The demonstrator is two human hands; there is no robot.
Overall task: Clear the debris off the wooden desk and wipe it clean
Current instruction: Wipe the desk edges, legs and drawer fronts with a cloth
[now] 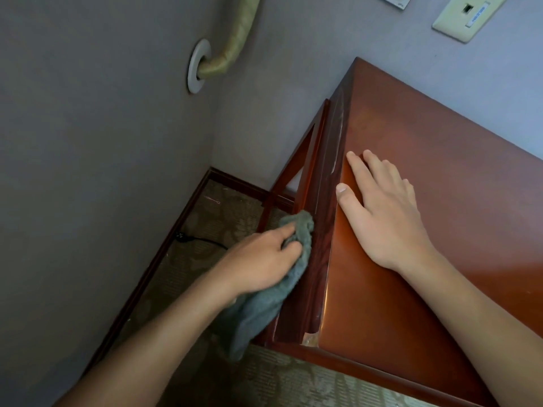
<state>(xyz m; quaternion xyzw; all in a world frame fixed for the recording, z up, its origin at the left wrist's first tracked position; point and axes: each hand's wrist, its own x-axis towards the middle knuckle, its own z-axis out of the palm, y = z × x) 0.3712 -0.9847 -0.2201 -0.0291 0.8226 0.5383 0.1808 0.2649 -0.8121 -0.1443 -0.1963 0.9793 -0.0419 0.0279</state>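
Against the side edge of the wooden desk (pixel 440 201), the left hand (pixel 261 259) grips a grey-green cloth (pixel 264 304) with curled fingers, while the right hand (pixel 382 212) rests flat, fingers straight, on the desktop.

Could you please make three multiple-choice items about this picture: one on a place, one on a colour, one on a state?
1. Where does the left hand press the cloth?
A. on the desk's side edge
B. on the wall
C. on the carpet

2. What colour is the cloth?
A. red
B. grey-green
C. white

3. How is the right hand?
A. curled round a cable
B. pinching the cloth
C. flat on the desk top

Answers: 1 A, the cloth lies against the dark side edge; 2 B, its pile looks grey-green; 3 C, its fingers lie straight on the wood.
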